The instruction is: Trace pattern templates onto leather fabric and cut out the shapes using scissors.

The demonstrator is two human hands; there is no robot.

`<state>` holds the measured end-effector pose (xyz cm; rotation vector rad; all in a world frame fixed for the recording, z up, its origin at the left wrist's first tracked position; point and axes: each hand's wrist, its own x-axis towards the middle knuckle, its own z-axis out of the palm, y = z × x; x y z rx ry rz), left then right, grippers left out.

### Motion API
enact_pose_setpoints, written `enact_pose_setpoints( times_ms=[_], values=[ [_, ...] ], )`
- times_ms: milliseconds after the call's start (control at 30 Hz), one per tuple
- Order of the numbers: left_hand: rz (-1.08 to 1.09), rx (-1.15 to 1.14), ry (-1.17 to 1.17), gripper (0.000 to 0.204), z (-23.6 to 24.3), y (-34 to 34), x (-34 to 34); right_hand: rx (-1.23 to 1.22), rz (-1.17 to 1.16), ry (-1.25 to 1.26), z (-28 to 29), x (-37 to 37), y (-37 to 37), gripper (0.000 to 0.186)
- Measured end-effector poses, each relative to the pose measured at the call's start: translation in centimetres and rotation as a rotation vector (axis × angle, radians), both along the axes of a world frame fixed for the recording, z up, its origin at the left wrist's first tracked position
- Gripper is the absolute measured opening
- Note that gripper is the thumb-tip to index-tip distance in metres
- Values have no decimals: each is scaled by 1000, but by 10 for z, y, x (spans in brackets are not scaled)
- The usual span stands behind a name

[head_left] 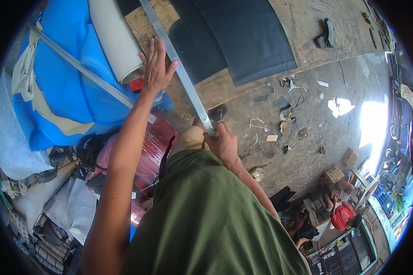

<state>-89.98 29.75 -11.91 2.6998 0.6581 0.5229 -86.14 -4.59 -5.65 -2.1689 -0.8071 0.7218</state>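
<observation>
Gripping the near end of a long metal ruler [186, 81], the right hand [222, 141] has its fingers curled closed around the strip, just in front of the person's body. The left hand [159, 68] is flat and unclenched farther up, its fingers straight and pointing away, its thumb spread out against the ruler; how firmly it presses I cannot tell. The ruler slants from the upper edge of the view down toward the person, running along the left side of a dark sheet [195, 50], and its near end sticks out past the edge of the wooden worktop [307, 20]. A second dark sheet [252, 41] lies to the right, next to the first. Farther right on the worktop sits a small black object [328, 34], too small to make out.

Left of the left hand are a pale roll [114, 41] and a heap of blue sheeting [62, 34], with a metal bar [82, 68] lying across it. Below that is a red bundle [153, 137] in shiny wrap. To the right, scraps [284, 103] litter the concrete floor [316, 126]. Beyond, near a cardboard box [333, 175], is another person in a red top [343, 216].
</observation>
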Motion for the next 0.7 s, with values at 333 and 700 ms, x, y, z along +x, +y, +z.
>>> enact_pose_setpoints(
  times_ms=[333, 700],
  values=[
    [0, 7, -14, 84, -3, 1, 0, -12, 6, 33, 2, 1, 0, 38],
    [-2, 12, -11, 84, -2, 1, -1, -8, 13, 40, -1, 0, -2, 42]
  ],
)
